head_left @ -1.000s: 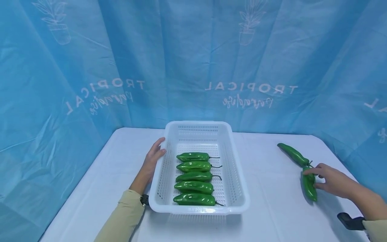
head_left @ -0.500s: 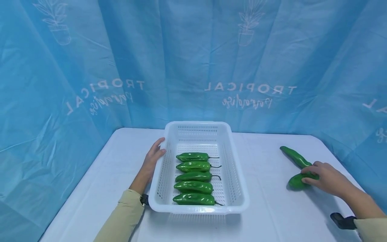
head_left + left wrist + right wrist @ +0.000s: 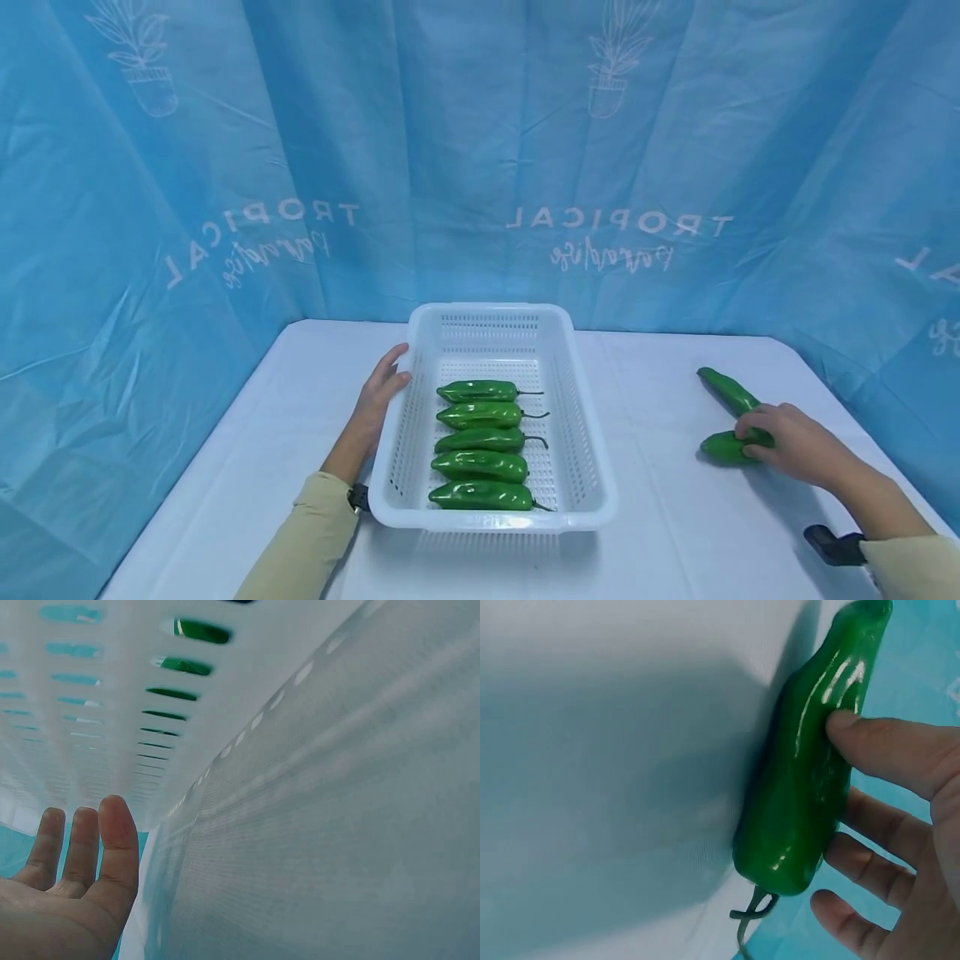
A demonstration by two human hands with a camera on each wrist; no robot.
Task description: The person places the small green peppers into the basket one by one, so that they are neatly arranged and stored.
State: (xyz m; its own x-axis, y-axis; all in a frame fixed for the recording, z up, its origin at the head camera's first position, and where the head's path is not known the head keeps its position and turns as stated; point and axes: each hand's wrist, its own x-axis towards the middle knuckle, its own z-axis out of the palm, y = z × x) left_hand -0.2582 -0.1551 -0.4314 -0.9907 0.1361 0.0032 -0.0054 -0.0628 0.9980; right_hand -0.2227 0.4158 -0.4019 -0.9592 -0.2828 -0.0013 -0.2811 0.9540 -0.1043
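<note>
A white slotted plastic basket (image 3: 495, 522) stands mid-table with several green chili peppers (image 3: 483, 440) lying in a column, tips to the left. At the basket's left side, my left hand (image 3: 375, 404) touches the rim; in the left wrist view its fingers (image 3: 118, 844) look fairly straight beside the slotted wall. Over on the right, my right hand (image 3: 791, 442) pinches a green chili pepper (image 3: 799, 787) between thumb and fingers, its stem hanging free in the right wrist view. Behind that hand lies another green chili pepper (image 3: 727, 390) on the cloth, partly covered by the hand.
A white cloth (image 3: 652, 492) covers the table. Blue printed curtains (image 3: 480, 167) rise along the back and both sides. White cloth separates the basket from the right-hand pepper.
My right hand has turned its pepper from pointing towards me to pointing left, and shifted it slightly left. The left hand and basket have stayed in place.
</note>
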